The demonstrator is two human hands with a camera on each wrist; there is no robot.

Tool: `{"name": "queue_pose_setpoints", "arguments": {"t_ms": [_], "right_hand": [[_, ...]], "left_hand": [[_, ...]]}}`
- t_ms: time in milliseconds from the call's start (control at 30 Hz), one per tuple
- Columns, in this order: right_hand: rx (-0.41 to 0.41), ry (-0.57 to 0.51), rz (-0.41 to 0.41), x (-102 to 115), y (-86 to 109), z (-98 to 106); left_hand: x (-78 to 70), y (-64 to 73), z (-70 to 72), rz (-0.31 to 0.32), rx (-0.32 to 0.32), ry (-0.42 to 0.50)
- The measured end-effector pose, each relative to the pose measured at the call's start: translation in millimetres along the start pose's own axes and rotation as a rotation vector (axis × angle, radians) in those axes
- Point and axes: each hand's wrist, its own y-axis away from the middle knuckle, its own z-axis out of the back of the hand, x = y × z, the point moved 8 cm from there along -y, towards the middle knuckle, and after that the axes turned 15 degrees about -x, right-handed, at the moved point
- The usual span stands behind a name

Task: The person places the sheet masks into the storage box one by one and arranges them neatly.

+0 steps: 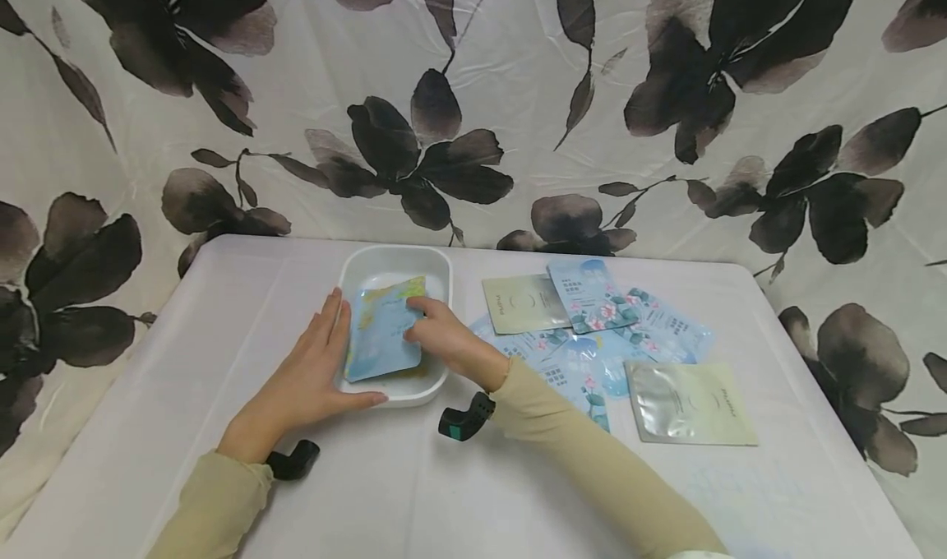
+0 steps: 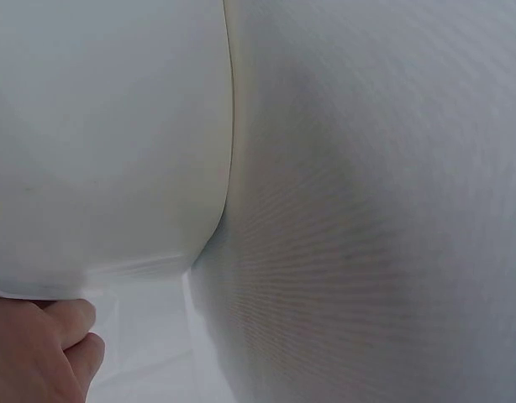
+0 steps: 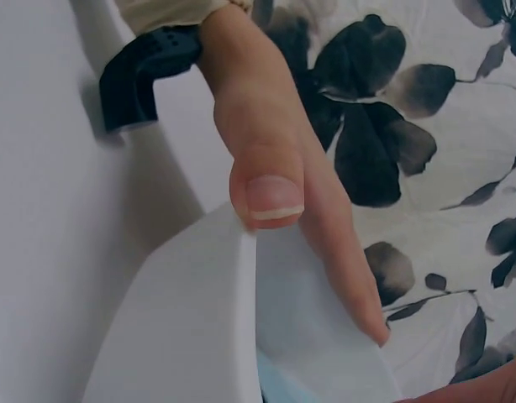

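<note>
The right hand has its fingertips on the right edge and upper face of a light blue packet; some of its fingers are curled, but I cannot tell whether they pinch the packet or only press it. Directly under this grip, the packet lies slightly askew inside a white tray, with a yellow-green band along its far edge. Just left of the grip, the left hand is released, its fingers straight along the tray's left side and its thumb at the near rim. Below the 2 hands, 2 black wrist devices show, 1 at each wrist, beside the beige sleeves. Right of the grip, several blue packets with pink flowers lie overlapping, 1 of them resting partly over a pale green packet at the far side of the pile. Farther right of the grip and nearer the person, another pale green packet with a silvery end lies at the pile's edge. All of this rests on a white tablecloth, and beyond the grip hangs a pale backdrop with dark flowers.
</note>
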Motion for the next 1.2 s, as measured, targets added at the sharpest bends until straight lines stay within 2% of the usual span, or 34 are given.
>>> {"name": "queue_pose_setpoints", "arguments": {"t_ms": [333, 567, 667, 900, 1200], "right_hand": [[-0.025, -0.012, -0.081, -7, 6.2, -4], [-0.045, -0.041, -0.065, -9, 5.6, -6], [-0.040, -0.078, -0.063, -11, 4.4, -5], [-0.018, -0.228, -0.116, -12, 3.0, -4], [-0.004, -0.286, -0.134, -7, 5.6, -4]], "left_hand": [[-1.4, 0.4, 0.3, 0.002, -0.009, -0.001], [-2.4, -0.1, 0.0, 0.011, -0.003, -0.011], [-2.4, 0.1, -0.3, 0.011, -0.004, -0.012], [-1.0, 0.2, -2.5, 0.009, -0.012, -0.007], [-0.7, -0.6, -2.7, 0.013, -0.013, -0.017]]}}
